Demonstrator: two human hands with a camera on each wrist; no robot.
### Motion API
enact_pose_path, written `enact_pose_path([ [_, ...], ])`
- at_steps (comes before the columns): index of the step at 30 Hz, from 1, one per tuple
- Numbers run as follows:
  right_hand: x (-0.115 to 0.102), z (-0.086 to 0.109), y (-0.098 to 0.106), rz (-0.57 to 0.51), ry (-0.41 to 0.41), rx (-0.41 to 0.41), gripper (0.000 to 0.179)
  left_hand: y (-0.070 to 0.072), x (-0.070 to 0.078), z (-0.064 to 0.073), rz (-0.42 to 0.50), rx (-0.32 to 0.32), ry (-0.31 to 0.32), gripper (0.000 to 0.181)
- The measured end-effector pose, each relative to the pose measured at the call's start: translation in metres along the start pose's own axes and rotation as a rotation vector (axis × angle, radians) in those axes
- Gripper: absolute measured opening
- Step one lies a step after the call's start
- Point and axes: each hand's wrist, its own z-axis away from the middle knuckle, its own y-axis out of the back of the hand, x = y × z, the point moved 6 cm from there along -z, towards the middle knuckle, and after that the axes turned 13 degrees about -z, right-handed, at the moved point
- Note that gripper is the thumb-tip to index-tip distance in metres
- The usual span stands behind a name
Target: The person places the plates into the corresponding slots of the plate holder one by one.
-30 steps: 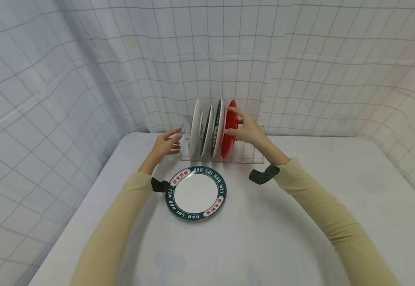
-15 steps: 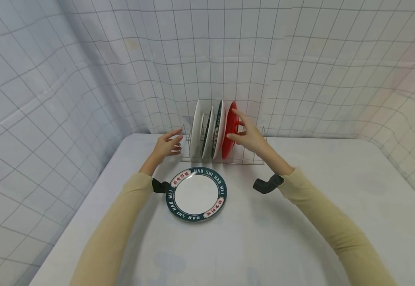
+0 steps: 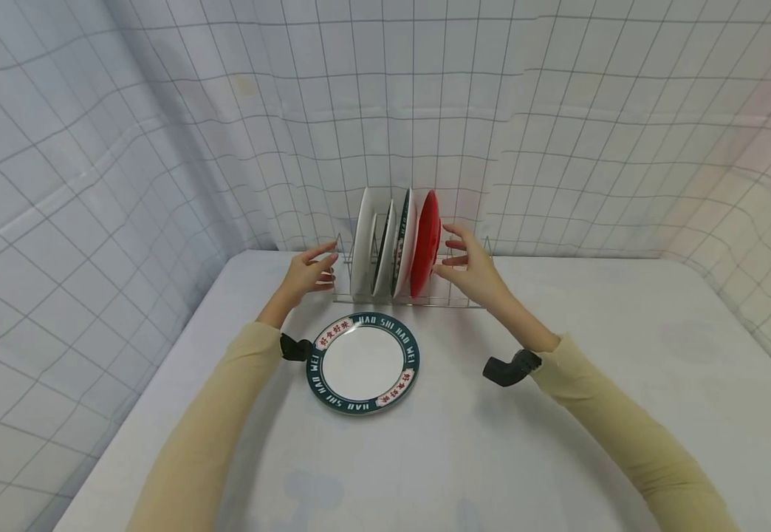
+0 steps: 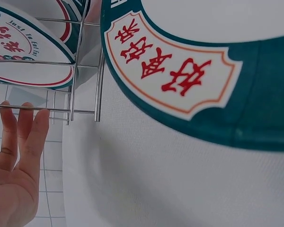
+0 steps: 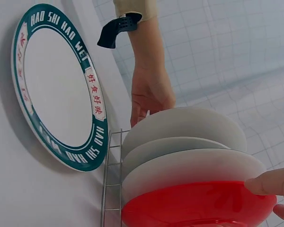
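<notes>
A wire dish rack (image 3: 452, 304) stands at the back of the table. Several plates are upright in it, with a red plate (image 3: 425, 247) rightmost and a large white plate (image 3: 361, 244) leftmost. My right hand (image 3: 477, 272) is just right of the red plate, fingers spread and loosely bent; in the right wrist view a fingertip (image 5: 256, 186) overlaps its edge. At the rack's left end is my left hand (image 3: 303, 275), its fingertips (image 4: 26, 108) right at the end wire. A green-rimmed white plate (image 3: 362, 363) lies flat in front of the rack.
The white table (image 3: 385, 465) extends forward and to both sides. A white cloth with grid lines (image 3: 385, 89) hangs behind the rack and along the sides. Black wrist mounts (image 3: 513, 367) stick out inward from both sleeves.
My right hand has let go of the red plate, sliding right and toward me from its upper edge. The red plate stays upright in the rack. My left hand has hardly moved.
</notes>
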Motion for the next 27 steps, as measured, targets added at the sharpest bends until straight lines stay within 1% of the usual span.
enact_pose_path([
  [4,0.01,0.011,-0.001,0.002,0.004,-0.004,0.068,0.0,-0.001,0.0,0.011,0.0,-0.001,0.05],
  [8,0.02,0.02,-0.004,-0.004,-0.023,-0.002,0.066,0.0,-0.001,0.0,-0.002,0.004,-0.007,0.05],
  [12,0.032,0.028,-0.009,-0.038,-0.063,-0.018,0.066,0.001,0.001,0.002,-0.013,0.006,-0.008,0.05],
  [15,0.04,0.036,-0.014,-0.068,-0.095,-0.044,0.066,0.001,0.005,0.004,-0.015,-0.006,-0.004,0.051],
  [19,0.048,0.045,-0.021,-0.106,-0.132,-0.072,0.066,0.003,0.015,0.011,-0.002,-0.026,0.007,0.051],
  [22,0.055,0.05,-0.026,-0.14,-0.174,-0.093,0.068,0.003,0.019,0.014,0.008,-0.036,0.012,0.051],
  [24,0.059,0.053,-0.029,-0.157,-0.208,-0.108,0.069,0.002,0.017,0.013,0.003,-0.038,0.016,0.051],
  [27,0.064,0.058,-0.035,-0.181,-0.253,-0.136,0.068,0.001,0.009,0.008,0.003,-0.03,0.023,0.051],
])
